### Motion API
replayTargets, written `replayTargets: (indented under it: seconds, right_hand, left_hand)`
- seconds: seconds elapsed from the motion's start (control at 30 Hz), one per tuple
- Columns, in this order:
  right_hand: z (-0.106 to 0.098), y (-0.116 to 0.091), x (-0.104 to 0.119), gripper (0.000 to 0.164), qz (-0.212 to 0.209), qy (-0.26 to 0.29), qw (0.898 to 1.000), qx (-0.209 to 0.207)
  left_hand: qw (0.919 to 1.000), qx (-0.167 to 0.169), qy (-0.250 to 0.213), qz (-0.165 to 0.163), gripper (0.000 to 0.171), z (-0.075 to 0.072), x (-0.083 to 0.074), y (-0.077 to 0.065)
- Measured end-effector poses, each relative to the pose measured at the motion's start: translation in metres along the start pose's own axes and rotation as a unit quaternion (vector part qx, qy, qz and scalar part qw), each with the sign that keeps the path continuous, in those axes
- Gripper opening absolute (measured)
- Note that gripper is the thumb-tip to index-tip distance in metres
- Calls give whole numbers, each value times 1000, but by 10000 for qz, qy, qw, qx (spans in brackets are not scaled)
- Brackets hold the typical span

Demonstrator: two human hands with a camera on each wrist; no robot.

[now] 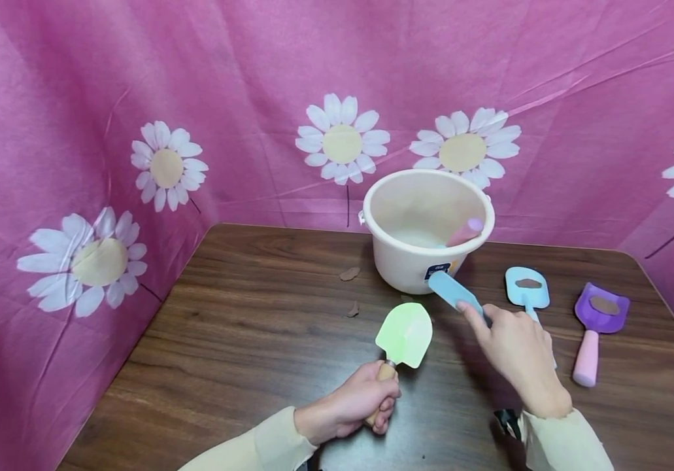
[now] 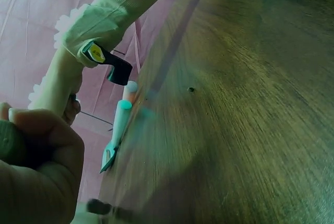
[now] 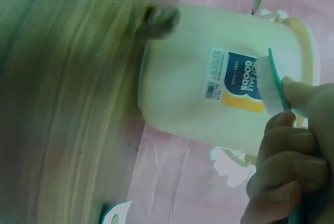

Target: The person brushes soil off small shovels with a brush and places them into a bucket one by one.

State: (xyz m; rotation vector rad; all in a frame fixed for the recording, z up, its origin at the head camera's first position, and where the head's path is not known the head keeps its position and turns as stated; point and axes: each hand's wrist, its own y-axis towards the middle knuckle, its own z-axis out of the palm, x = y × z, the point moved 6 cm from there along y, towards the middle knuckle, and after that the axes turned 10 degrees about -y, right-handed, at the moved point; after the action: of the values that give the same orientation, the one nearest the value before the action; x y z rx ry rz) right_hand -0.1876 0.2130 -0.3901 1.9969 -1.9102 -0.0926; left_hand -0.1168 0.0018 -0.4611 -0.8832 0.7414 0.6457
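My left hand point(image 1: 366, 399) grips the wooden handle of a green trowel point(image 1: 405, 333), its blade pointing away over the table. My right hand point(image 1: 516, 350) holds a light blue brush point(image 1: 456, 291) by the handle, thumb along it. In the right wrist view, the white bristles point(image 3: 267, 85) overlap the label of the white bucket point(image 3: 180, 78). Small brown flakes point(image 1: 350, 274) lie on the table left of the bucket. Close to the bucket's base, a blurred dark brown bit point(image 3: 159, 21) shows in the right wrist view.
A pink tool handle point(image 1: 465, 232) leans inside the bucket. Right of it lie a light blue shovel point(image 1: 527, 288), partly behind my right hand, and a purple scoop point(image 1: 600, 307) with a pink handle. A pink flowered cloth point(image 1: 254, 131) hangs around the wooden table point(image 1: 225, 366).
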Motion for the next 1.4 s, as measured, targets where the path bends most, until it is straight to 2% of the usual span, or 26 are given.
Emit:
replayTargets:
  seconds: [0.13,0.37,0.47,0.6,0.8,1.17,1.3,1.4]
  right_hand:
    - [-3,-4,16,52,-461,295,9985,4]
    - [7,-18,53,48,-1493,436,9855,683]
    - [13,-23,63,46,-1708,446,9799,930]
    - [18,-25,65,46,-1656,397,9798,1052]
    - [19,-17,53,51,-1218,280,9864,1069]
    - [14,-1,29,55,-562,62,9959,702]
    - [11,-4,36,53,-753,293,9943,689]
    - [10,-10,51,48,-1313,489,9866,835]
  left_hand:
    - [10000,-27,8,1,16,-1,0,0]
    - [9999,-59,57,-71,16,-1,-1,1]
    - [9999,-77,88,-72,16,-1,-2,1]
    - [9999,-83,118,40,15,0,-3,0]
    - [9997,-15,136,187,15,2,-2,-4]
    - [9997,-109,-114,168,16,3,5,-4]
    - [9992,-316,-67,249,15,1,5,-2]
    - [9986,-452,-59,263,14,-1,5,0]
